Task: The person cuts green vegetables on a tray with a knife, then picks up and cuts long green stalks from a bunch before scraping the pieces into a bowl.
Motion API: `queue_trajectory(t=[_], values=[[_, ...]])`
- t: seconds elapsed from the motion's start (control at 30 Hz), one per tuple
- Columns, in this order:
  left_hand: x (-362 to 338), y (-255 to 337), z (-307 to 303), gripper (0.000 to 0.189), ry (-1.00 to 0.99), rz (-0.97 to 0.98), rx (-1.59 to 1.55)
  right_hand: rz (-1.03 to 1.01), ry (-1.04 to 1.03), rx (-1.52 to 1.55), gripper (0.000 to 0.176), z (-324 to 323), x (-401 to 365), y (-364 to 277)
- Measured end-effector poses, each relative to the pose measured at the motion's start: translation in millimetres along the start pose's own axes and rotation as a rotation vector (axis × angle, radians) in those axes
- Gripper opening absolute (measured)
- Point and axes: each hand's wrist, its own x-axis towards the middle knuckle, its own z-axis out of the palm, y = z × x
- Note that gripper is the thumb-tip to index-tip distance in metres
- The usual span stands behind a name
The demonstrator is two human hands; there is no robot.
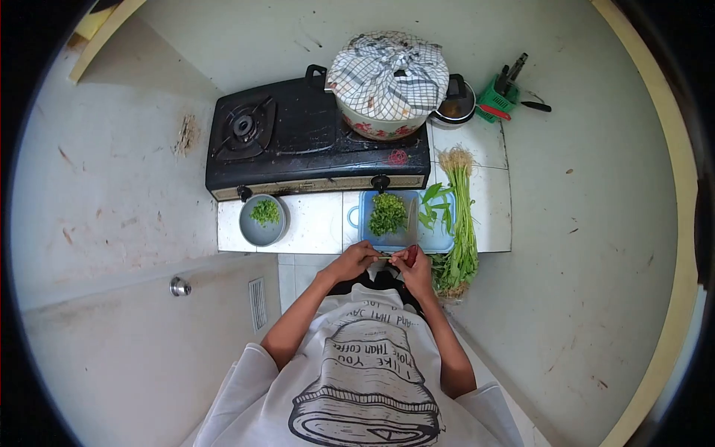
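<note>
Near the front edge of the counter, my left hand (357, 261) pinches one end of a thin pale stem (383, 258). The stem's other end meets the fingertips of my right hand (414, 270), which also holds a knife (413, 220) by its dark red handle. The knife's blade points away from me over a blue cutting board (360, 223). Chopped greens (388, 214) are heaped on the board left of the blade, and loose green leaves (435, 208) lie to its right.
Long leafy greens (463, 223) lie right of the board, overhanging the front edge. A grey bowl (264, 234) with chopped greens stands left. Behind are a black stove (298, 160), a cloth-covered pot (383, 125), a smaller pan (463, 112) and a green basket (497, 98) with utensils.
</note>
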Motion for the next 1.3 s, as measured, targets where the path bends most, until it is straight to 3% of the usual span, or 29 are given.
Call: queue_trajectory(t=[0.07, 0.1, 0.2, 0.3, 0.5, 0.6, 0.8, 0.9, 1.3], values=[[4.2, -15.6, -8.7, 0.027, 0.009, -0.092, -0.041, 0.070, 0.046, -0.001, 0.020, 5.1, -2.3, -3.5], [7.7, -17.4, -12.6, 0.018, 0.102, -0.176, -0.146, 0.105, 0.068, -0.001, 0.021, 8.2, -3.1, -7.1], [10.5, -57.4, -21.2, 0.013, 0.235, -0.226, -0.221, 0.166, -0.043, -0.420, 0.031, 6.6, -4.5, -6.5], [10.6, -73.4, -30.3, 0.009, 0.325, -0.244, -0.232, -0.091, 0.003, -0.765, 0.039, 20.0, -11.0, 20.7], [-0.4, -97.6, -42.7, 0.010, 0.397, -0.333, -0.251, 0.001, -0.087, -0.919, 0.037, 25.5, -13.5, 31.5], [-4.1, -93.0, -51.6, 0.009, 0.373, -0.361, -0.274, -0.082, -0.091, -1.006, 0.035, 22.5, -1.6, 30.3], [-1.6, -102.5, -56.3, 0.010, 0.319, -0.175, -0.084, -0.088, -0.022, -1.004, 0.031, 10.3, 38.9, 17.1], [6.5, -106.1, -53.5, 0.010, 0.236, -0.196, -0.126, -0.062, -0.023, -0.985, 0.032, 5.5, 50.0, 8.6], [42.9, -89.5, -35.3, 0.014, 0.133, 0.075, 0.087, 0.028, -0.011, -0.875, 0.037, 25.7, 29.9, 9.0]])
